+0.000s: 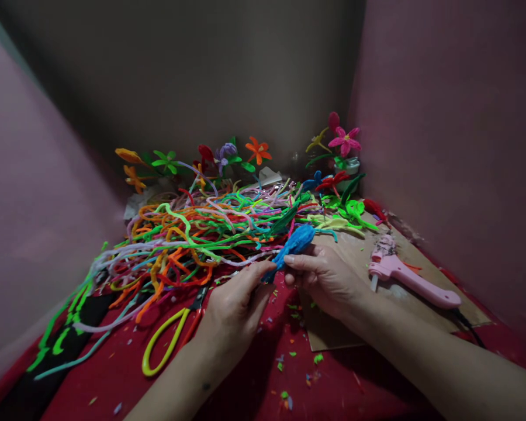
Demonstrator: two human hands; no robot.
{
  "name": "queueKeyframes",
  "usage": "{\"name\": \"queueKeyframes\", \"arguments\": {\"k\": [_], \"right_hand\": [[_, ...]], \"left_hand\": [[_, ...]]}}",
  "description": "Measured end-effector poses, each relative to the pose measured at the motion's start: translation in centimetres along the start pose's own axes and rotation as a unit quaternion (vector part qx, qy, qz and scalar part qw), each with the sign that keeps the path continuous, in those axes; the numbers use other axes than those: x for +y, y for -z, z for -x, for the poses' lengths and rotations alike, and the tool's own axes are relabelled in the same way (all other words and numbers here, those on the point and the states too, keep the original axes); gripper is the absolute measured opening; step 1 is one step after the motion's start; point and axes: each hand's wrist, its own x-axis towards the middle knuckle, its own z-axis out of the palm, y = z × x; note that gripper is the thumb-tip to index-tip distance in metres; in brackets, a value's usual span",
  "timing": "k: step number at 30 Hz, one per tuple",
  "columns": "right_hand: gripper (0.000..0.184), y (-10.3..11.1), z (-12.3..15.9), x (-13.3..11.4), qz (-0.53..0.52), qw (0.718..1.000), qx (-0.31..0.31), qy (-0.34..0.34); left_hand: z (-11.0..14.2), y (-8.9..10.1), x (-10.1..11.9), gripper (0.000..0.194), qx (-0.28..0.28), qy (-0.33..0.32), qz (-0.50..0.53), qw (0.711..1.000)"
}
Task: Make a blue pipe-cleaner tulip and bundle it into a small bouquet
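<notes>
Both hands meet on a bundle of blue pipe cleaners [298,238] held above the red cloth. My left hand [239,304] pinches its lower left end between thumb and fingers. Closed round its middle, my right hand [328,278] presses with thumb and forefinger. The bundle's looped upper end points away to the right. Just behind lies a large heap of many-coloured pipe cleaners [201,228]. Scissors with a yellow and red handle [164,342] rest beside my left wrist, partly hidden by it.
A pink glue gun [414,283] lies on a cardboard sheet [333,327] at right, its cord running off. Pipe-cleaner flowers [258,150] stand along the back wall, some in a small pot [350,169]. Coloured clippings [318,358] dot the red cloth [324,392]. Walls enclose both sides.
</notes>
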Motion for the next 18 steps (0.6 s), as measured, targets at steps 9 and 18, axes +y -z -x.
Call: {"name": "queueKeyframes", "arguments": {"k": [9,18], "right_hand": [[0.010,-0.23,0.11,-0.03,0.008,1.000,-0.009,-0.005],[0.011,-0.06,-0.03,0.19,0.037,0.999,-0.019,0.016]], "left_hand": [[-0.20,0.18,0.27,0.037,-0.012,0.034,-0.018,0.999],[-0.18,0.00,-0.02,0.034,-0.005,-0.008,0.000,1.000]]}}
